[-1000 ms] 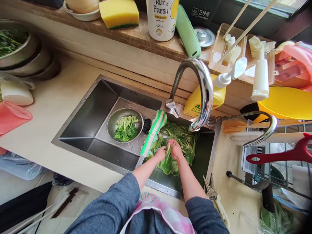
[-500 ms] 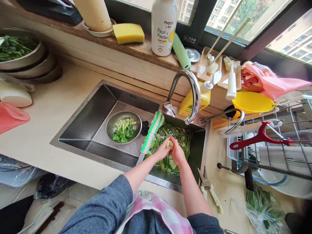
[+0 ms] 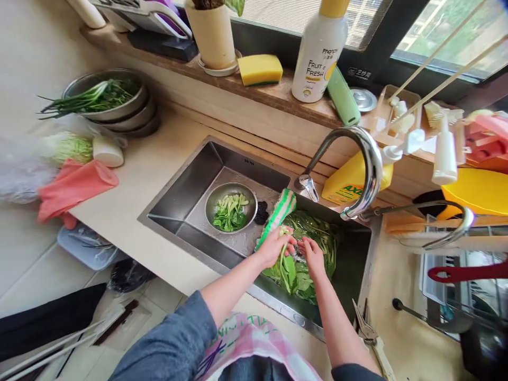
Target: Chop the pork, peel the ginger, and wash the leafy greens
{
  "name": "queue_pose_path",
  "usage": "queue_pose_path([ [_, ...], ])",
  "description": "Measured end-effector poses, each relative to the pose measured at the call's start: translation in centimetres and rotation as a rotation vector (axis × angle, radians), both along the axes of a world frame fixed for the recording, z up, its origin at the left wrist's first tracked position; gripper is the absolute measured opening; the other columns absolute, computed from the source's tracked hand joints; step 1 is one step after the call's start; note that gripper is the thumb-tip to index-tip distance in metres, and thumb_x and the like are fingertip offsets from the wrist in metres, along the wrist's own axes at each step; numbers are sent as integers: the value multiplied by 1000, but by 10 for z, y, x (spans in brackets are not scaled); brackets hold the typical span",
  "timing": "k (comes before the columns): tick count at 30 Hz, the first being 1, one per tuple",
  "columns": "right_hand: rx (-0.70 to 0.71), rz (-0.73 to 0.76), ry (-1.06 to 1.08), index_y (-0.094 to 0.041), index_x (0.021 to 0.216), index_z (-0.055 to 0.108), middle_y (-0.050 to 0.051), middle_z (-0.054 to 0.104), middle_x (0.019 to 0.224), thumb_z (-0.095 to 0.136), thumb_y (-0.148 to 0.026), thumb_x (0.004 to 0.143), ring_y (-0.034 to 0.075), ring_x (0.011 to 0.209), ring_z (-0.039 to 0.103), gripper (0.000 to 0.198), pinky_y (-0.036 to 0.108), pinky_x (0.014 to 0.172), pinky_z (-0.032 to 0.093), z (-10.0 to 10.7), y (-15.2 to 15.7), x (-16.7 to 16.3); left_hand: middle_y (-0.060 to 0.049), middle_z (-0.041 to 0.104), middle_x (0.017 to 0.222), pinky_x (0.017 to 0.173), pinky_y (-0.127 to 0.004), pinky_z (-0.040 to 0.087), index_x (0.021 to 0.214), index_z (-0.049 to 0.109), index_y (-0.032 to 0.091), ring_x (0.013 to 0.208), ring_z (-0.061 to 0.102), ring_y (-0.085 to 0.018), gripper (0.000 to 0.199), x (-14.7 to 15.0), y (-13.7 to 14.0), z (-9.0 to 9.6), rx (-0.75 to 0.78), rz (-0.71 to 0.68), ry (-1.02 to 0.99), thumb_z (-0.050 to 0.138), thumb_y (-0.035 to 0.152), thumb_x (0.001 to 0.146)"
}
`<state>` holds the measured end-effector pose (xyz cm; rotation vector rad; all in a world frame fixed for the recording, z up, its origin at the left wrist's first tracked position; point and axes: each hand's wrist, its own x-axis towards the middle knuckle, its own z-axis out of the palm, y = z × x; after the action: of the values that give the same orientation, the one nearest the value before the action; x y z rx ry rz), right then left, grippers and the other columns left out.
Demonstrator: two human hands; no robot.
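My left hand (image 3: 277, 247) is closed around a leafy green (image 3: 289, 272), whose pale stem end shows above the fingers and whose leaves hang below. Close to its right, my right hand (image 3: 313, 255) has its fingers loosely bent and apart, and I see nothing in them. Both hands are over the right sink basin (image 3: 353, 264), where more leafy greens (image 3: 323, 227) lie in water. A green-and-white striped cloth (image 3: 278, 214) drapes over the divider beside my left hand. In the left basin, a metal strainer bowl (image 3: 209, 209) holds several greens (image 3: 230, 212).
A chrome faucet (image 3: 371, 159) arches over the right basin. Behind it stands a yellow soap bottle (image 3: 345, 182). Kitchen scissors (image 3: 369, 336) lie at the right sink edge. Stacked bowls (image 3: 135, 116) and a pink glove (image 3: 77, 185) are on the left counter.
My hands were together over the greens; now they have parted, with the leafy green in my left hand. The view has swung left, showing more of the left counter.
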<state>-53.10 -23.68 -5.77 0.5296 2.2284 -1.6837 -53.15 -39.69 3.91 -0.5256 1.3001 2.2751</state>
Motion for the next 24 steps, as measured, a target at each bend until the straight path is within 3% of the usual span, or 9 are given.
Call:
queue_pose_path([
  [3,151,121,-32,-16,97,61,11,68,95,47,-39,79,21,88,64,33,35,81,48,-25,-19,-23,0,60,72,45,-16,36,99,47,18,53,55,-8,28,-17,-58,30,-13,109,43,60,30,76],
  [6,239,150,-52,-16,92,61,11,67,96,57,-34,73,22,92,62,26,35,86,43,-43,-39,-43,0,61,72,46,-16,38,100,48,18,54,56,-9,33,-41,-121,31,-184,251,54,63,30,73],
  [9,317,158,-72,-17,97,59,13,65,102,66,-34,66,26,98,59,36,37,87,41,-54,-57,-56,-1,62,77,45,-16,37,104,47,18,53,57,-9,35,-64,-171,1,-452,341,5,62,31,75],
  [13,345,157,-104,-17,93,59,15,63,99,69,-30,62,30,99,57,35,40,83,40,-65,-74,-64,-13,63,103,71,-31,49,114,45,15,91,63,-23,54,-76,-199,-48,-960,160,-176,69,26,67],
  [15,310,162,-116,-17,86,59,14,64,93,66,-33,65,29,95,58,27,39,81,41,-69,-71,-64,-19,56,119,89,-40,44,119,44,13,113,52,-29,63,-74,-194,-56,-1168,92,-148,71,22,63],
  [17,239,172,-114,-17,81,60,11,65,85,59,-40,70,26,89,58,25,36,79,42,-70,-59,-60,-19,53,124,96,-42,39,122,44,13,118,48,-29,60,-67,-175,-49,-1198,96,20,67,23,67],
  [20,86,188,-95,-17,81,60,6,65,79,49,-51,74,21,80,59,36,32,74,45,-63,-28,-48,-11,62,106,88,-37,46,118,48,17,98,60,-20,42,-48,-122,-24,-892,66,277,53,31,79],
  [22,-7,186,-80,-18,85,60,4,65,78,46,-56,74,18,74,59,43,30,70,46,-54,-6,-37,-8,65,91,77,-33,50,110,53,17,83,63,-17,33,-34,-78,-13,-629,-92,329,48,34,83],
  [24,-74,171,-58,-19,94,58,3,64,78,47,-58,73,16,71,59,46,29,68,47,-42,10,-24,-7,65,87,74,-30,50,105,56,16,79,62,-15,28,-22,-35,-17,-530,-225,340,50,31,81],
])
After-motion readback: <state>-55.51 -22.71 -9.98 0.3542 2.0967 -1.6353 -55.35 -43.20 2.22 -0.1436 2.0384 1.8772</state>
